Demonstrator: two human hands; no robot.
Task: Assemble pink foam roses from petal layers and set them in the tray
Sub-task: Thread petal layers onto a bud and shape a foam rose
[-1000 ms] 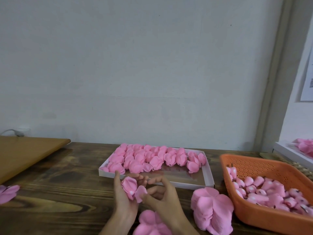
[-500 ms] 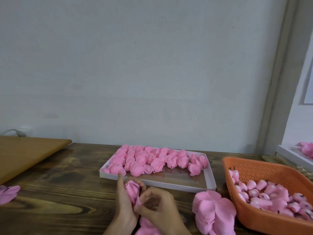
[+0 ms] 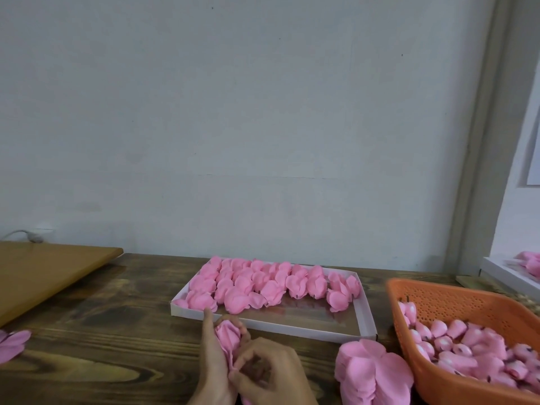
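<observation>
At the near edge of the dark wooden table (image 3: 96, 325), both hands meet over a half-made pink rose (image 3: 229, 336). The left hand (image 3: 214, 366) stands upright with its fingers wrapped around the bloom, the fingertips curling over the top petals, so the rose is held just in front of the tray's near wall and above the tabletop. The right hand (image 3: 271, 372) is curled beside it, fingertips pinching the lower petals at the base of the rose where they gather; more pink foam shows under the two wrists at the bottom edge, though what it is cannot be made out. Just to the right of the hands lies a stack of petal layers (image 3: 372, 372), loose and fanned, touching the table and close to the orange basket (image 3: 438, 296). That basket, perforated along its wall, holds a heap of small pink buds (image 3: 473, 349). At the far left edge a single loose petal piece (image 3: 13, 343) lies on the table. Beyond the hands sits the white tray (image 3: 365, 311), its back half filled with rows of finished roses (image 3: 263, 283) and its front right part bare and shiny. Farther left a tan board (image 3: 43, 267) overlaps the table. At the far right, another white tray (image 3: 505, 274) with pink flowers is partly cut off. Behind everything rises a plain grey wall (image 3: 263, 112).
</observation>
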